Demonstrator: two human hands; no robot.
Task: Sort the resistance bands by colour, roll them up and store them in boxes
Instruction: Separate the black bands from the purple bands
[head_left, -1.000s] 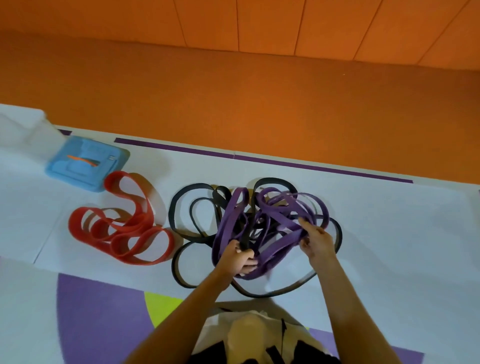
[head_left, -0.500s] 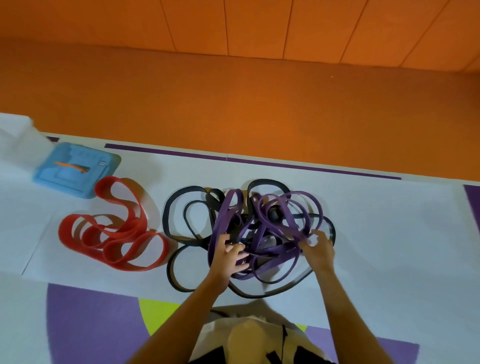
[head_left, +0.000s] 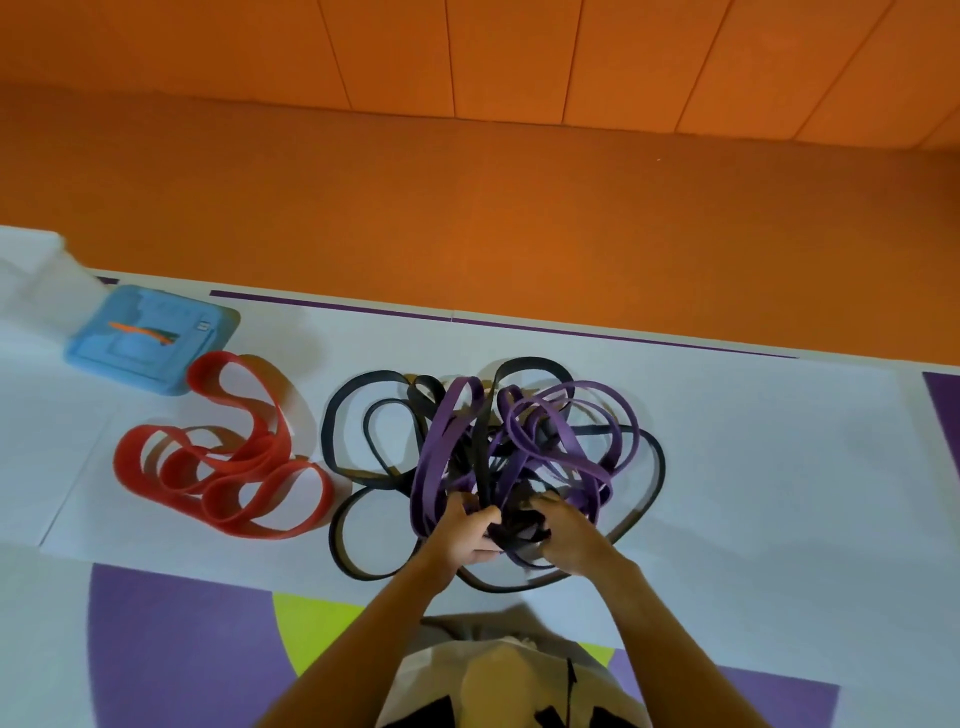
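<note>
A tangle of purple bands (head_left: 550, 447) and black bands (head_left: 363, 415) lies on the white mat in front of me. My left hand (head_left: 462, 535) grips gathered strands at the near edge of the tangle. My right hand (head_left: 566, 535) sits close beside it, fingers curled round the same bunch of black and purple strands. To the left, apart from the tangle, a red band (head_left: 228, 457) lies in loose loops. A flat blue box (head_left: 150, 338) rests beyond the red band at the far left.
The white mat (head_left: 753, 467) ends at a purple stripe, with orange floor (head_left: 467, 208) and an orange panelled wall behind. Purple and yellow mat patches (head_left: 171, 639) lie near my knees. A white object (head_left: 31, 270) shows at the far left edge.
Both hands have drawn together at the near side of the tangle, bunching strands between them; the right hand came in from the tangle's right side. The red band and blue box have not moved.
</note>
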